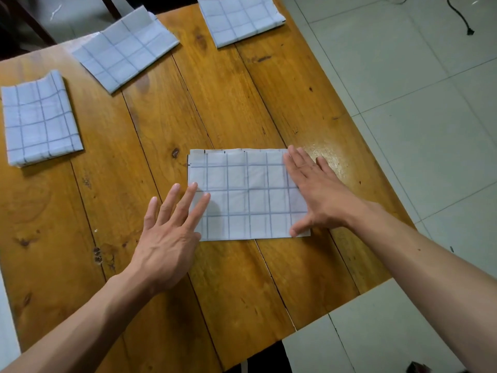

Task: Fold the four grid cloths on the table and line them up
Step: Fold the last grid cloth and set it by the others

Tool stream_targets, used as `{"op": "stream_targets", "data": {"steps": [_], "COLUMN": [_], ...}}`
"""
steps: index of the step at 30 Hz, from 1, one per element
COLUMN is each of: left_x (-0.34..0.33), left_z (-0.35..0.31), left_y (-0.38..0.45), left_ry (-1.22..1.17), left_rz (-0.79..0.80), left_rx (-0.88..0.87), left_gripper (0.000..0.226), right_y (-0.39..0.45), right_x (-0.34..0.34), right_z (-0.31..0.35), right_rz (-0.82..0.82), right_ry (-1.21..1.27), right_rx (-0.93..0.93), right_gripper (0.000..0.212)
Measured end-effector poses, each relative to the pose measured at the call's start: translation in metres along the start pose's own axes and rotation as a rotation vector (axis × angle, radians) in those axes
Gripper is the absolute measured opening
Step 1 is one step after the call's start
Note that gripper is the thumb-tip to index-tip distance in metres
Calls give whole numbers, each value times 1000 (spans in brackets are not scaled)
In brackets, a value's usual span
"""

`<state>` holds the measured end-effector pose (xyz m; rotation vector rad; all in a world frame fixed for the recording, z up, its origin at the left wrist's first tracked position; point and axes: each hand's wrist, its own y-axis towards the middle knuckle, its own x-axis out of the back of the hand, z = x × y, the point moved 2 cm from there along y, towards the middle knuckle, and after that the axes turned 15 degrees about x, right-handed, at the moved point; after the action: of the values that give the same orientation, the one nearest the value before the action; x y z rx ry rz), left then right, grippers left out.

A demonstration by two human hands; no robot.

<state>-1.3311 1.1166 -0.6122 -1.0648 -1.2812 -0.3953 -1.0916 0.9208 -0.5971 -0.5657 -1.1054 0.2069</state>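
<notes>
A folded white cloth with a dark grid (247, 195) lies flat in the middle of the wooden table (139, 162). My right hand (320, 192) lies flat with straight fingers on the cloth's right edge. My left hand (169, 235) is spread open, its fingertips touching the cloth's left edge. Three more folded grid cloths lie apart: one at the left edge (40, 119), one tilted at the back left (126, 49), one at the back right (239, 20).
The table's right edge runs diagonally beside a light tiled floor (416, 90). A black cable (461, 14) lies on the floor at the top right. A dark chair frame (24, 25) stands behind the table at the back left.
</notes>
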Motion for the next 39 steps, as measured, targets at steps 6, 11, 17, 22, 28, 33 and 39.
{"op": "stream_targets", "data": {"steps": [6,11,17,22,28,33,39], "left_x": [21,29,29,29,31,30,32], "left_z": [-24,-22,-22,-25,-34,-36,-31], "left_y": [12,8,4,11,11,11,16], "left_ry": [125,24,-137,1,93,133,85], "left_rz": [74,-26,-50,9,-14,-48,-162], "left_rx": [52,-49,-230,-289,-276,-284,-319], "left_gripper": [92,81,60,74,79,76,62], "right_y": [-5,-20,-32,-27,-26,-24,-21], "right_x": [4,3,-13,-31,-25,-21,-20], "right_z": [-5,5,53,66,65,60,56], "right_rz": [78,41,-139,-352,-386,-340,-302], "right_ry": [-83,-131,2,149,199,187,167], "right_rx": [34,-24,51,-116,-143,-150,-153], "right_gripper": [156,144,87,73,78,87,95]}}
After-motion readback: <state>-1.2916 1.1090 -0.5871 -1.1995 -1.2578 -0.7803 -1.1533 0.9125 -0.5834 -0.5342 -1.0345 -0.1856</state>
